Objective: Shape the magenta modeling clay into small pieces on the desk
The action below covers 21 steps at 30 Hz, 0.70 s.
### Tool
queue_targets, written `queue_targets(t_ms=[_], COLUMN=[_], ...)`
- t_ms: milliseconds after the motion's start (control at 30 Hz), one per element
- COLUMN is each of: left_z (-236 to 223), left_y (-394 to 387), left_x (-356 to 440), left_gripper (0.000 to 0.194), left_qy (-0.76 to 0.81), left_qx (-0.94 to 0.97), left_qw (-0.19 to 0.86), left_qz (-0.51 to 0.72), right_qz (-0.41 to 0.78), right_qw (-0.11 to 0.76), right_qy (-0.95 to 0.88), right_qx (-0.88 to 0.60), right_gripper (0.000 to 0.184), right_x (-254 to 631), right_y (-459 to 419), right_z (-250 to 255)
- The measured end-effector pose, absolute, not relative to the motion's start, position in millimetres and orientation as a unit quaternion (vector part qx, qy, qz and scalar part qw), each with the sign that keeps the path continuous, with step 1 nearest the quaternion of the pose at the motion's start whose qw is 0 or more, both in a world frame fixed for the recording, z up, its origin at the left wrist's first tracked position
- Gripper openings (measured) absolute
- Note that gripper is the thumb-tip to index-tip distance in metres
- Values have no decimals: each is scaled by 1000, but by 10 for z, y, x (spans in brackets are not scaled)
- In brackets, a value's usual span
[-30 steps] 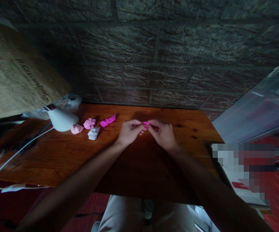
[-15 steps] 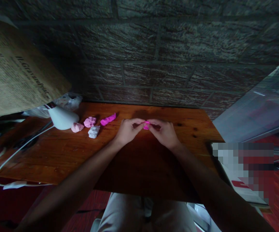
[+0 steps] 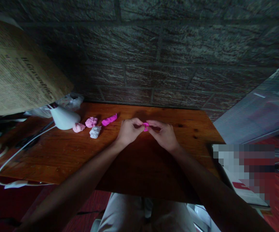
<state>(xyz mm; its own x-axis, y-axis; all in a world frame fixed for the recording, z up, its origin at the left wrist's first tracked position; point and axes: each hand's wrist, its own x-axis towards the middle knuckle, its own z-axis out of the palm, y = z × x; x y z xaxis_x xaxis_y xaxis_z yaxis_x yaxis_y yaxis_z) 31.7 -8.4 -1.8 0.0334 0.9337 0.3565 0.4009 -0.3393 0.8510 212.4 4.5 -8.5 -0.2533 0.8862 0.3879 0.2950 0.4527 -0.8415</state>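
Note:
Between the fingertips of my left hand [image 3: 129, 131] and my right hand [image 3: 165, 134] is a small bright pink piece of modelling clay [image 3: 145, 126]. Both hands pinch it from either side, above the wooden table [image 3: 139, 164]. To the left of my left hand lies a longer bright pink clay strip [image 3: 109, 120]. Beyond that sit a light pink clay lump [image 3: 91, 122], a paler pink lump [image 3: 79, 127] and a white lump [image 3: 95, 132], all crumpled and close together. My fingers cover part of the held piece.
A lamp with a white base [image 3: 65, 117] and a newsprint shade [image 3: 25, 71] stands at the left. Its white cable [image 3: 13, 154] loops over the table's front edge. A stone-patterned wall [image 3: 139, 48] rises behind. A partly blurred flat item [image 3: 231, 170] is at the right.
My fingertips have shifted slightly around the pink clay, and more of it shows between them. The clay lumps lie as before; the view has moved a little.

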Motion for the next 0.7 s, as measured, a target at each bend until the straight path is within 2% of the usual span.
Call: queue_targets(t_ms=[100,233,400,500,600,700], left_z=[-27,-12,2,-38,-77,-91], left_y=[-80,-99,-111,-76,-38,-26], left_x=[291,312,342,325,305,300], left_gripper=[8,26,14,12,13,13], left_qy=[484,464,439,458,467,470], left_qx=[685,706,709,660,623,616], left_qw=[297,286,281,317,343,350], left_qz=[457,452,475,504,526,527], right_qz=[341,351,363,419,493,536], right_qw=[454,446,466,455,407,393], right_qy=[-708,-700,-680,-648,-638,-630], right_qx=[-419,-434,-434,-444,-429,-402], right_gripper=[21,27,34,28,20,19], right_x=[2138,2156,2151,2155,2169,2177], right_y=[63,90,108,121,133,141], right_z=[-87,-81,-84,-100,-120,-139])
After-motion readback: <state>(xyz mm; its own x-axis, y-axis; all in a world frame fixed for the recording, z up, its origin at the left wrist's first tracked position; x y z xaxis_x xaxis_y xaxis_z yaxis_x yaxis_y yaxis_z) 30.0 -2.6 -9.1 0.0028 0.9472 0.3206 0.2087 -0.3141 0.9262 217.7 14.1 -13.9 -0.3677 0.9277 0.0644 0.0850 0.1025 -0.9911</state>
